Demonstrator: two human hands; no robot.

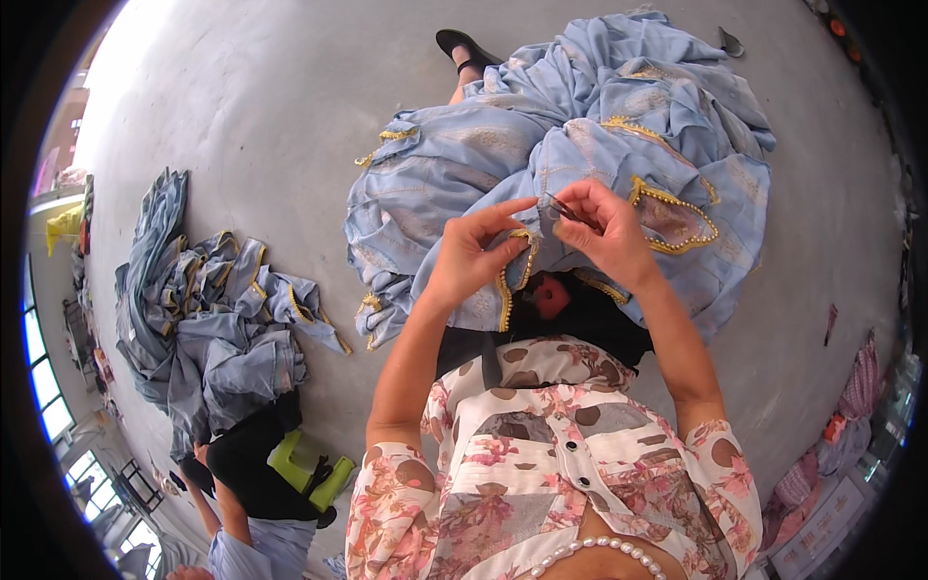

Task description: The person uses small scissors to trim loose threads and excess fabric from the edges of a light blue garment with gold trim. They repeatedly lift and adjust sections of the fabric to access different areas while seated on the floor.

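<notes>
A large light-blue cloth (464, 155) with woven patterns and yellow beaded trim lies heaped over my lap and on the floor ahead. Between thumb and fingers, my left hand (472, 253) pinches an edge of this cloth close to a yellow-trimmed border (505, 298); its index finger points toward the right hand. My right hand (607, 237) is closed around small dark thread snips (563, 209), whose thin tips point left at the cloth between both hands. Whether the tips touch a thread is too small to tell.
At the left, another person (256, 474) sits by a green stool (311, 469) with a grey-blue, yellow-trimmed cloth heap (208, 319). A black shoe (466, 48) shows beyond my cloth. Pink checked fabric (858, 382) and other goods line the right side of the grey floor (290, 126).
</notes>
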